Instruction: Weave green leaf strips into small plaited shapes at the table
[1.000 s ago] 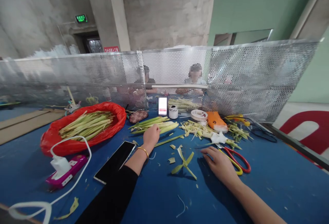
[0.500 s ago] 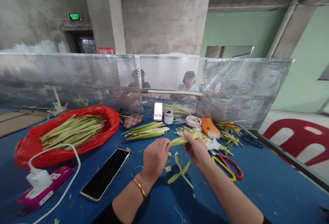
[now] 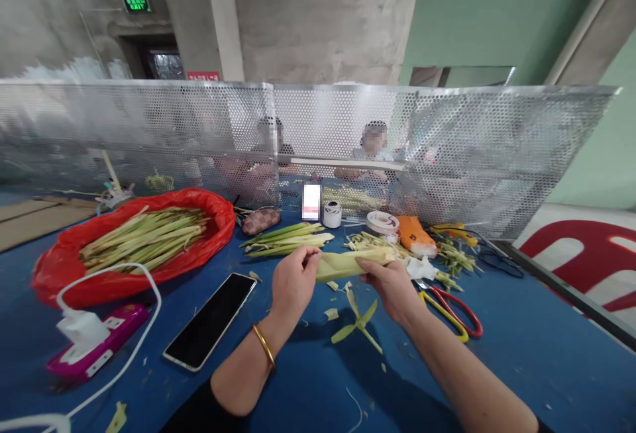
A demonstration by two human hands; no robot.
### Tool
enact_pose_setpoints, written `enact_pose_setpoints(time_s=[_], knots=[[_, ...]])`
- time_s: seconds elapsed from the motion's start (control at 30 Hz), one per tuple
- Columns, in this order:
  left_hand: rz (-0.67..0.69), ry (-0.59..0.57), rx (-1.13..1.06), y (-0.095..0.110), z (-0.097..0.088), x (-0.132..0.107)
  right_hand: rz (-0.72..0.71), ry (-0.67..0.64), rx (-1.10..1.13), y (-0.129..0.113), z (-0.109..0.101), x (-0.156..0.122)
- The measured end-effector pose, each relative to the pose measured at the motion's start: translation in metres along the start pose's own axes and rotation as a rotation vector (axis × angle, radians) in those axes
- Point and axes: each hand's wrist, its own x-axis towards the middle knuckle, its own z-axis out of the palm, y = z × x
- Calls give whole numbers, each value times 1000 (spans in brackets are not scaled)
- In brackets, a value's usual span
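A broad pale-green plant leaf [image 3: 342, 265] is stretched flat between my two hands, above the blue table. My left hand [image 3: 294, 281], with a gold bangle at the wrist, pinches its left end. My right hand [image 3: 390, 287] grips the leaf near its paler, thicker right end. Below them lies a small star-shaped piece of folded leaf [image 3: 358, 324] with a stem. Loose leaf scraps are scattered around it. Red-and-yellow-handled scissors [image 3: 454, 314] rest to the right of my right hand. Behind my hands is a bundle of green leaves [image 3: 285, 241].
At left stands a red plastic bag [image 3: 218, 211] of leaf strips, near a purple power strip [image 3: 106, 347] and a phone [image 3: 211, 320]. A tape roll [image 3: 382, 222], jar [image 3: 332, 215] and orange packet [image 3: 416, 236] stand before the perforated metal screen [image 3: 342, 115]. Two people sit beyond it.
The leaf between my hands is now spread out wide and flat, where it was narrower and tilted. My hands have moved slightly farther apart. The head view has tipped down a little.
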Motion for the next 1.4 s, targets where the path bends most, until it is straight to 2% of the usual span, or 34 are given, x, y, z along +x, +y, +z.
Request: enact_pose_setpoints(time_s=[0.23, 0.43, 0.7, 0.8, 0.9, 0.97, 1.0, 1.03, 1.1, 1.17, 1.23, 1.3, 1.4], knots=[[-16, 10, -11, -9, -2, 9, 69, -56, -1, -3, -3, 2], [4, 15, -18, -14, 0, 12, 44, -47, -57, -3, -6, 5], [112, 115, 116, -9, -6, 9, -125, -59, -430, -14, -16, 9], [154, 213, 157, -5, -7, 6, -195, -22, -534, -16, -16, 8], [234, 440, 136, -1, -6, 1, -234, 39, -581, -17, -16, 7], [185, 502, 50, 2, -2, -4, -253, 70, -600, -16, -16, 6], [123, 452, -28, 4, 1, -6, -262, 80, -607, -16, -15, 5], [48, 322, -119, 5, 4, -9, -270, 85, -615, -16, -15, 5], [-142, -42, -343, 7, 13, -12, -282, 78, -637, -14, -12, 3], [-291, -199, -590, 9, 22, -14, -289, 51, -673, -12, -8, 0], [-360, -196, -744, 8, 28, -14, -287, 10, -714, -10, -4, -3], [-425, -151, -810, 8, 30, -13, -306, -31, -805, -8, 0, -7], [-461, -122, -775, 7, 30, -12, -491, -57, -1057, -6, 3, -12]])
